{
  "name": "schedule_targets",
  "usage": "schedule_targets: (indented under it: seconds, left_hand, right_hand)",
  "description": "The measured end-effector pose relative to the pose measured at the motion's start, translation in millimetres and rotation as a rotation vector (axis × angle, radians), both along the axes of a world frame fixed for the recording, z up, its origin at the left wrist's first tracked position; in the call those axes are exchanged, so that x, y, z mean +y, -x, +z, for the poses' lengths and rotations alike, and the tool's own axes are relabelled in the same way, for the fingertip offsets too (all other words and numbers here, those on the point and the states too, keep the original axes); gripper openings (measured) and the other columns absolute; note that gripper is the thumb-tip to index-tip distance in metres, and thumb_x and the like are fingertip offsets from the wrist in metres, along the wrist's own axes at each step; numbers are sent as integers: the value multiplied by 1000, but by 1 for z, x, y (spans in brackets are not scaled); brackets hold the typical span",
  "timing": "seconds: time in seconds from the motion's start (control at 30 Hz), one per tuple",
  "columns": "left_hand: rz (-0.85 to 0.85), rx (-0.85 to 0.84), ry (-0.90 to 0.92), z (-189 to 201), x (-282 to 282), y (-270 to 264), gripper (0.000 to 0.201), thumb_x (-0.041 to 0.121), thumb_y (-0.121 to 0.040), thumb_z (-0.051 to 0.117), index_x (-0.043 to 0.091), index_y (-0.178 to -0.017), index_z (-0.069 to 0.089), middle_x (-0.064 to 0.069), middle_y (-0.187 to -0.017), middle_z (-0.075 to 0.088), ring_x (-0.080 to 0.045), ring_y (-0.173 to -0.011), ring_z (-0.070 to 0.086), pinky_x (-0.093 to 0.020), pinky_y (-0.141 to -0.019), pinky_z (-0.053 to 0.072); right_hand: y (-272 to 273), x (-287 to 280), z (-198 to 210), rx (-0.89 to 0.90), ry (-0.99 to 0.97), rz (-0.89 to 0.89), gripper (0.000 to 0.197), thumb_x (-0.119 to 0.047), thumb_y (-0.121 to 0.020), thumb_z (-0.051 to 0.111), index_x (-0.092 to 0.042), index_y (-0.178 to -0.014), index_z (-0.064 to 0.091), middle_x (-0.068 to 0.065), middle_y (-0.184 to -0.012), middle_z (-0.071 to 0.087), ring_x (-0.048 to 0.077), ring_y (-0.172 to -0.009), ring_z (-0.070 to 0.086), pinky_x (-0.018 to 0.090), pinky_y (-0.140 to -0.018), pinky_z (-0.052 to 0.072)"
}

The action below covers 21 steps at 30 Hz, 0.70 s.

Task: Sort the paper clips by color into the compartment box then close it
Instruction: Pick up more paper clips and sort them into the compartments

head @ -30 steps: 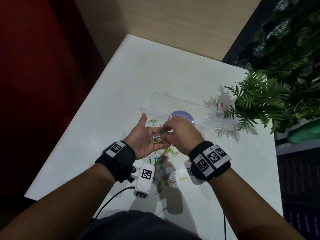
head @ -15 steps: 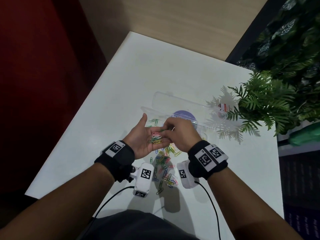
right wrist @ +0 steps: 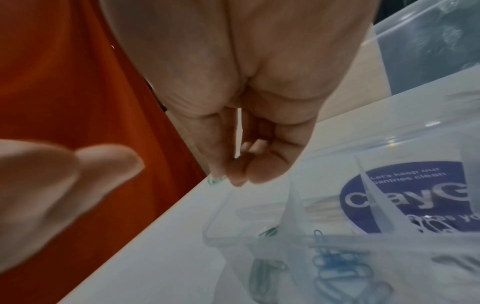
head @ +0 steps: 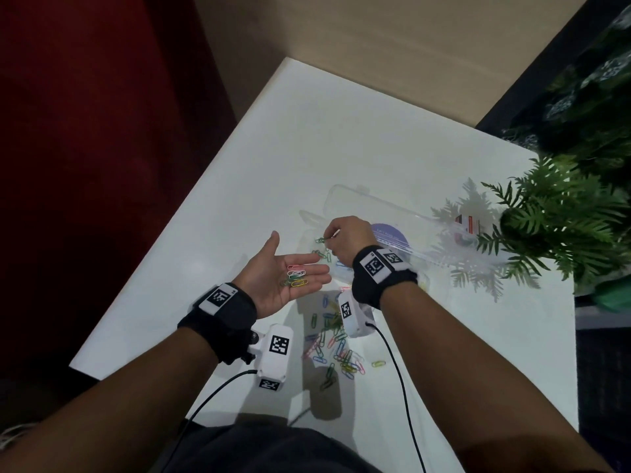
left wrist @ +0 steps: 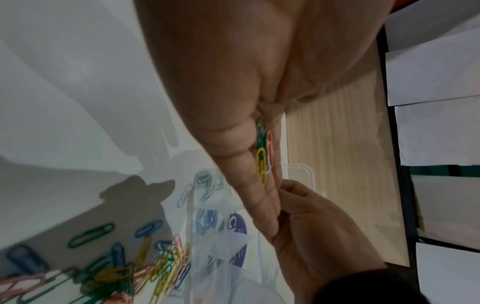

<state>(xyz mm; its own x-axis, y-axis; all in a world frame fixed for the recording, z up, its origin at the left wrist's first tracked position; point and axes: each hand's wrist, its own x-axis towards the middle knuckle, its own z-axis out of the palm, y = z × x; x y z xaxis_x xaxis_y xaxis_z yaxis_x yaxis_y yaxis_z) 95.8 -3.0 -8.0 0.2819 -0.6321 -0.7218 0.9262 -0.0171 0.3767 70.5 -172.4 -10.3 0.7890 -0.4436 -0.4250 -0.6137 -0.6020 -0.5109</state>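
A right hand (head: 345, 238) pinched a green wire paper clip (head: 320, 240) above the clear plastic compartment box (head: 423, 230), risking a wrong-compartment drop, while the flat, released left hand (head: 278, 276) could spill its loose coloured clips (head: 296, 276).

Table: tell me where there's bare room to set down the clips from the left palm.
Bare table lies beyond the box, and left of the left hand toward the edge. Crowded: the loose clips between the wrists, and the fern over the box's right end.

A white table (head: 341, 138) carries the open clear compartment box (head: 345, 199), a loose pile of coloured paper clips (head: 336, 346), and seemingly a fern (head: 560, 227) at its right edge
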Motion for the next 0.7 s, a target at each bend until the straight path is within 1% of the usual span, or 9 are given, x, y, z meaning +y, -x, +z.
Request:
schedule_targets:
  seconds: [0.03,0.1,0.17,0.27,0.33,0.4,0.53,0.6,0.7]
  left_hand:
    - [3,-1,4,0,0,-1,84,64,-95,22,-8,-123,53,-30,-118,63,-41,-107,64,-42,-87,55]
    - [11,1,9,1,0,-3,83,64,-95,22,-8,-122,53,-29,-119,62,-41,-107,63,-42,-87,55]
    - [15,-2,15,3,-2,-4,83,64,-95,22,-7,-122,54,-29,-118,63,-41,-107,64,-42,-87,55]
    - [4,-6,18,6,-9,-2,83,64,-95,21,-7,-121,54,-28,-117,64,-40,-106,64,-41,-86,56]
    - [-23,-12,25,8,-15,2,84,65,-94,21,-6,-122,54,-27,-118,64,-40,-106,65,-41,-87,55]
    - [-67,-23,55,10,-21,7,86,67,-93,19,-6,-122,56,-25,-118,64,-38,-104,65,-41,-91,53]
    - [-140,-42,113,15,-32,20,85,67,-93,18,-2,-122,58,-18,-105,65,-29,-97,61,-42,-97,50]
    - [-174,-68,116,19,-35,26,84,67,-93,16,0,-122,57,-13,-93,69,-25,-92,64,-40,-96,51]
    - [-209,-99,105,24,-37,32,81,65,-95,13,0,-117,57,-7,-78,71,-19,-81,68,-37,-90,54]
  right_hand:
    - [-1,0,-3,19,7,6,16,-5,-85,58,-14,-92,69,7,-96,71,24,-89,66,30,-74,54]
    - [1,-2,-5,30,-12,-18,19,-4,-85,57,-15,-95,69,8,-98,70,25,-86,67,29,-69,54]
    - [7,-7,-2,2,-14,-44,17,-6,-86,57,-16,-96,67,7,-99,69,23,-84,66,28,-66,52]
    - [23,-12,14,-94,-17,-50,12,-13,-87,60,-15,-98,66,4,-99,68,18,-83,62,24,-70,45]
    - [36,-8,31,-169,-35,6,10,-15,-87,61,-17,-95,67,-1,-94,68,14,-81,59,24,-72,44]
    - [49,0,46,-193,-55,104,9,-17,-87,60,-21,-91,68,-4,-89,67,12,-79,59,28,-73,49]
    - [66,14,55,-121,106,308,17,-27,-89,59,-18,-99,70,0,-93,61,16,-86,58,33,-75,49]
    - [72,18,54,-100,174,324,20,-32,-91,58,-17,-99,68,2,-92,58,20,-87,59,38,-74,51]
    - [79,22,53,-114,173,295,18,-27,-91,57,-12,-96,66,4,-92,57,22,-84,58,39,-73,51]
